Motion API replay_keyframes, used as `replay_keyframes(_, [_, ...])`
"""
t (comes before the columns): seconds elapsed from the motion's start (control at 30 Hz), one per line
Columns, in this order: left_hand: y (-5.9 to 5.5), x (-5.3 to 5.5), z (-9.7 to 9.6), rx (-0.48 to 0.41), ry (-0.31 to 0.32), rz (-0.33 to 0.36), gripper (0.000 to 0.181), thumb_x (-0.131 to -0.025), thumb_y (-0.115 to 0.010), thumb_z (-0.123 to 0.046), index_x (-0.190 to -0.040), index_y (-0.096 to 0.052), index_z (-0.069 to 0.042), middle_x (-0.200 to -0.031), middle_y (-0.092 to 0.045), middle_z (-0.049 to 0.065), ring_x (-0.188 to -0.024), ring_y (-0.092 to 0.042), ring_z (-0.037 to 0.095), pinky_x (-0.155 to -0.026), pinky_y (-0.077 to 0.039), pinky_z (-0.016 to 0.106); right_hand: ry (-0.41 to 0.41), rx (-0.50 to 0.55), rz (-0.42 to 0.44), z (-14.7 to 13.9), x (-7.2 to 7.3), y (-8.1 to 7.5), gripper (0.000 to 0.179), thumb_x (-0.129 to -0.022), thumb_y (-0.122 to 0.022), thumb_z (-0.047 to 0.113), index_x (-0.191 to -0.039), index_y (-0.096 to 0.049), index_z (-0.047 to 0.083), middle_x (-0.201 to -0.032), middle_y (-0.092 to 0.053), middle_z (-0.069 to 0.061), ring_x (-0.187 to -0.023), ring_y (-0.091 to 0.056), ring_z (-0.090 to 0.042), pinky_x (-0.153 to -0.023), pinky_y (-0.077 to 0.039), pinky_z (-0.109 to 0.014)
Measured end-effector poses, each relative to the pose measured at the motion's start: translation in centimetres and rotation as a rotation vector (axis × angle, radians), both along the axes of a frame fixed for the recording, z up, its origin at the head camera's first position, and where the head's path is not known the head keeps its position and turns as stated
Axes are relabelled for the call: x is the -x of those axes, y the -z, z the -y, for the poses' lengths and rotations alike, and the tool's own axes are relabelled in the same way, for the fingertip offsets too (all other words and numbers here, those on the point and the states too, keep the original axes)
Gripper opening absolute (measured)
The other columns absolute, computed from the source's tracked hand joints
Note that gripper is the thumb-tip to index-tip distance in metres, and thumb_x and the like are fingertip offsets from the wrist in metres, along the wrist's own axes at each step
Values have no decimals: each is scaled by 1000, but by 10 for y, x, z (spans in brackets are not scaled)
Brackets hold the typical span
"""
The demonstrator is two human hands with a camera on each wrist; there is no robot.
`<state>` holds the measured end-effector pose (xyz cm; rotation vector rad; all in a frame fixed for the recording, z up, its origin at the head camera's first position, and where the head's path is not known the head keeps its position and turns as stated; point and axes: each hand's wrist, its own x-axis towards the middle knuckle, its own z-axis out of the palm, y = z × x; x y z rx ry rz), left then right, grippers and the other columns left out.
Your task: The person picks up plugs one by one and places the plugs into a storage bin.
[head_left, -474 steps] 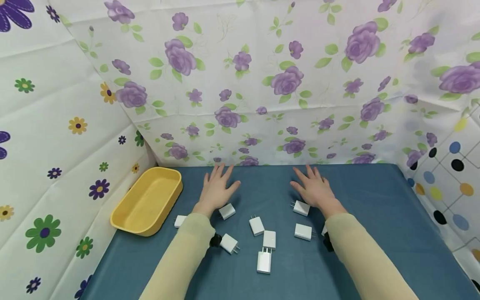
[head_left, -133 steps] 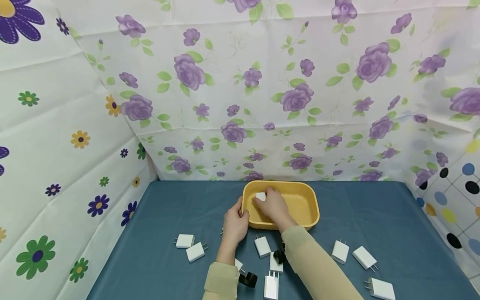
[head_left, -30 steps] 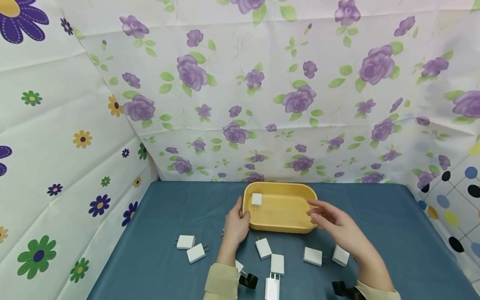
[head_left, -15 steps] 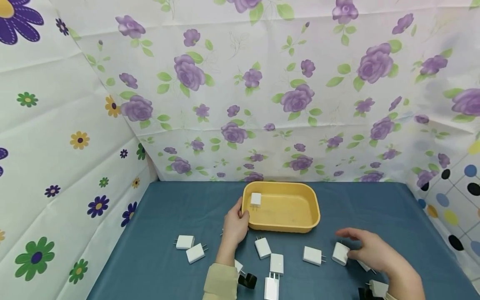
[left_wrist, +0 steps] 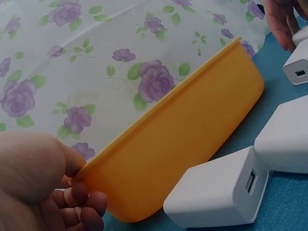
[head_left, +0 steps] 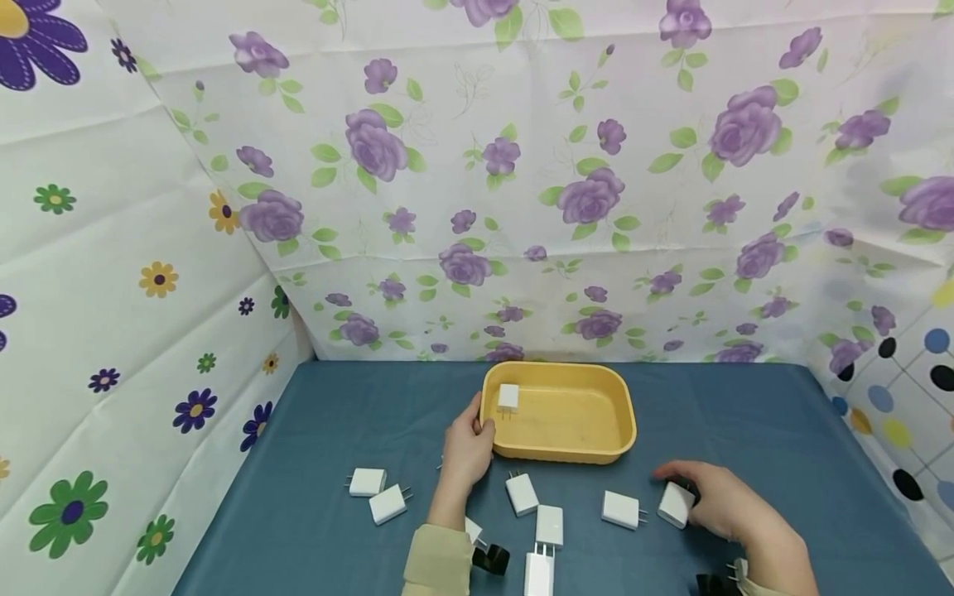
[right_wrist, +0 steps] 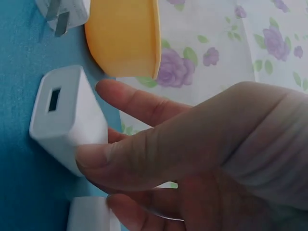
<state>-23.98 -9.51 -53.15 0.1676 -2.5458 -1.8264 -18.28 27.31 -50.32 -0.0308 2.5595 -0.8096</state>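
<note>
A shallow yellow plastic tray (head_left: pixel 574 451) stands at the back of the table, one white charger (head_left: pixel 508 397) lying at its left end. My left hand (head_left: pixel 468 451) holds the tray's left end; in the left wrist view its thumb and fingers pinch the rim. On the right, another white charger (head_left: pixel 674 506) lies on the blue cloth under my right hand (head_left: pixel 726 501). In the right wrist view the thumb touches this charger's edge (right_wrist: pixel 62 115), while the index finger reaches loosely past its far side.
Several white chargers lie in front of the tray, including one at centre (head_left: pixel 522 494), one right of centre (head_left: pixel 621 510) and two at left, with one (head_left: pixel 367 482) behind the other. Flowered sheets (head_left: pixel 462 165) rise behind the blue cloth (head_left: pixel 313 530) and at both sides.
My right hand has moved from the tray's right end down to the charger on the right. The left hand stays on the tray. Earlier, the tray moved from far left to centre.
</note>
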Motion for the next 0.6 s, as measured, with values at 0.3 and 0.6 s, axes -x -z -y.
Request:
replay_keyframes(0.3, [0,-1,0,-2,-6,1,57,-110,-56,-13,-165,-42,-7,-69,-47,0,-53,-53,15,-53,-47,30,-24,-25,-24,3,2,2,67,-74,-82,-14,-135,-74,13,-138,-65,-19,-125,-59,-44,-93,-53,-59])
replay_keyframes(0.6, [1,0,0,2,7,-2,57,-110,-55,-14,-165,-42,-7,-67,-47,0,-52,-52,15,-52,-47,30,-71,-83,-55,12,5,5,46,-78,-87,-2,-122,-79,9,-124,-70,-16,-119,-63,-45,-97,-51,-65])
